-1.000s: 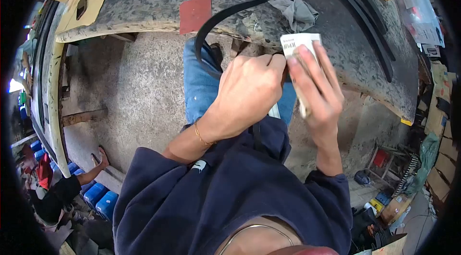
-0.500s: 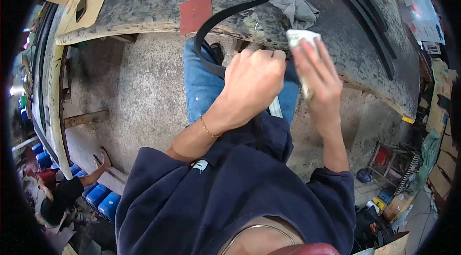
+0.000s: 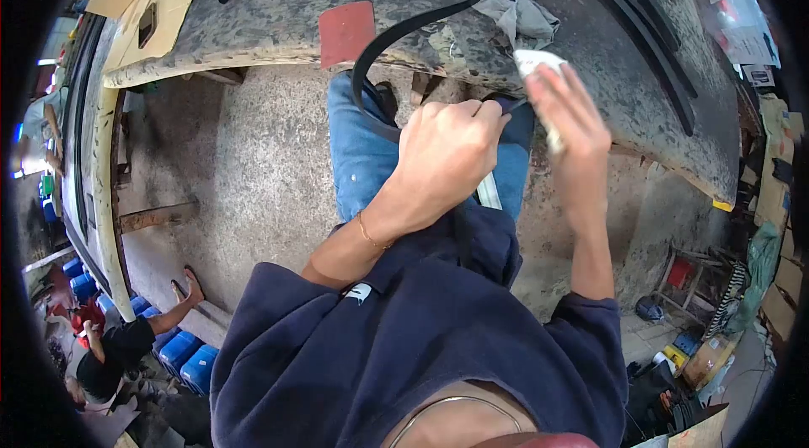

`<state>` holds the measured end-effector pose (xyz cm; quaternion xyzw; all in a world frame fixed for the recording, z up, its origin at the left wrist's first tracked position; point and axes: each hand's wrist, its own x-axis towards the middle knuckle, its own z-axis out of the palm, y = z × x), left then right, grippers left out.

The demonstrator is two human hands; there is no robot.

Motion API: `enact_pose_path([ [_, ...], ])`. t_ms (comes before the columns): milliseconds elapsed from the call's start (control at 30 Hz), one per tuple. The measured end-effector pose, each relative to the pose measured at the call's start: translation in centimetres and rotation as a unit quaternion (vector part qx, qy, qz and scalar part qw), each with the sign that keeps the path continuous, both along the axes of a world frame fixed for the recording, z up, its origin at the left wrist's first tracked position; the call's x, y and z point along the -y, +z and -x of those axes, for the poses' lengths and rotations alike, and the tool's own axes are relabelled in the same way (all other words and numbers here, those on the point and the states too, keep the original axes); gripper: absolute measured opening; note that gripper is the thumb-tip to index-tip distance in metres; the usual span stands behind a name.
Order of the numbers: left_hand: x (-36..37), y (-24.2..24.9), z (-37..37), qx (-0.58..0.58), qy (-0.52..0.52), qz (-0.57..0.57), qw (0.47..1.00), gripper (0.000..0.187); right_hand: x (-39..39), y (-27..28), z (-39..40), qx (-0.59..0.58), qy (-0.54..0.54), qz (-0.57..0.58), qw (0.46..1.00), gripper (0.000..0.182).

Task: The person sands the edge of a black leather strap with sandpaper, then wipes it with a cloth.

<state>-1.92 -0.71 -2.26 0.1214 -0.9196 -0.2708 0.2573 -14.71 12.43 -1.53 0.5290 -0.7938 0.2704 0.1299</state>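
Note:
My left hand (image 3: 450, 142) is closed in a fist around a long black strap (image 3: 364, 67), like a belt strip, above my lap. A short end of it sticks out past my thumb toward the right. From the other side of the fist the strap loops up over the bench edge and onto the workbench (image 3: 278, 18). My right hand (image 3: 571, 115), blurred by motion, presses its fingers on a folded white sheet (image 3: 539, 59) just right of the strap end. A rust-red sheet (image 3: 346, 33) lies at the bench edge, and a grey rag (image 3: 516, 16) is crumpled beyond my hands.
More black strips (image 3: 636, 22) curve along the bench at right and far left. Cardboard (image 3: 173, 5) covers the left corner. Another person (image 3: 118, 355) sits at lower left near blue containers (image 3: 190, 355). A small stool (image 3: 687, 275) stands on the floor at right.
My right hand has moved slightly right with the white sheet, away from my left fist, and more of the strap end shows between them. My left hand keeps its grip.

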Motion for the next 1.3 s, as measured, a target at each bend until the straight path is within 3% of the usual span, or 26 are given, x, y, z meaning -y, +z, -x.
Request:
enact_pose_path([
  [67,0.2,0.1,0.0,-0.010,0.001,0.004,1.000,0.017,-0.4,0.5,1.1,0.094,0.019,0.101,0.990,0.034],
  [133,0.2,-0.4,-0.3,-0.044,0.022,0.003,0.999,0.017,-0.6,0.6,-0.6,0.098,0.087,0.132,0.983,0.036],
  [167,0.2,-0.6,-0.4,-0.043,0.020,0.006,0.999,0.017,-0.7,0.0,-1.4,0.080,0.096,0.068,0.990,0.037],
  [200,0.3,-0.9,-0.3,-0.038,0.021,0.002,0.999,0.016,-0.3,-0.7,-1.7,0.132,0.084,0.073,0.985,0.038],
  [267,0.1,-0.8,-0.5,-0.035,0.025,-0.003,0.999,0.016,-0.8,-2.9,0.6,0.121,0.011,0.040,0.992,0.038],
  [300,0.0,-0.5,-0.8,-0.046,0.026,-0.011,0.999,0.016,-0.9,-2.4,0.5,0.132,0.007,0.089,0.987,0.035],
  [400,0.1,-0.6,-1.1,-0.054,0.024,-0.009,0.998,0.015,-0.6,0.2,-3.1,0.050,0.092,0.080,0.991,0.033],
  [533,0.2,-1.6,-0.3,-0.085,0.016,0.004,0.996,0.013,0.6,0.2,-2.2,0.132,0.037,0.117,0.984,0.030],
  [600,0.3,-1.5,-0.8,-0.102,0.004,-0.008,0.995,0.011,0.1,1.0,-3.5,0.081,0.106,0.109,0.985,0.031],
  [733,0.1,-1.8,-0.5,-0.112,0.014,0.010,0.994,0.012,-0.1,-1.6,-0.1,0.178,-0.012,0.099,0.979,0.031],
  [800,0.8,-1.7,0.0,-0.123,0.015,0.006,0.992,0.012,-0.3,-1.4,-0.7,0.159,-0.018,0.131,0.978,0.033],
  [867,0.6,-1.8,-0.6,-0.103,-0.001,0.002,0.995,0.012,-0.6,-0.3,-3.2,0.076,0.105,0.084,0.988,0.036],
  [933,0.2,-1.7,-0.4,-0.105,0.001,0.004,0.995,0.012,-0.4,-1.7,-1.5,0.059,0.000,0.057,0.997,0.035],
  [1000,0.2,-1.5,-0.4,-0.094,0.011,-0.026,0.995,0.011,-0.8,-1.7,-0.5,0.049,-0.009,0.071,0.996,0.036],
  [1067,0.3,-1.6,-0.6,-0.071,0.016,-0.024,0.997,0.011,-0.7,-0.1,-3.0,0.016,0.103,0.055,0.993,0.036],
  [1133,0.5,-1.7,-0.5,-0.094,0.004,0.001,0.996,0.010,-0.4,-1.2,-2.1,0.008,0.065,0.053,0.996,0.036],
  [1200,-0.1,-1.7,-0.6,-0.091,0.011,-0.033,0.995,0.010,-0.7,-3.1,0.5,0.088,0.009,0.061,0.994,0.036],
  [1267,0.1,-1.6,-0.3,-0.092,0.022,-0.008,0.995,0.011,-0.7,-1.1,-1.9,0.001,0.068,0.078,0.995,0.035],
  [1300,-0.1,-1.7,-0.7,-0.083,0.022,-0.011,0.996,0.011,-0.6,-0.7,-2.6,0.019,0.077,0.069,0.994,0.035],
])
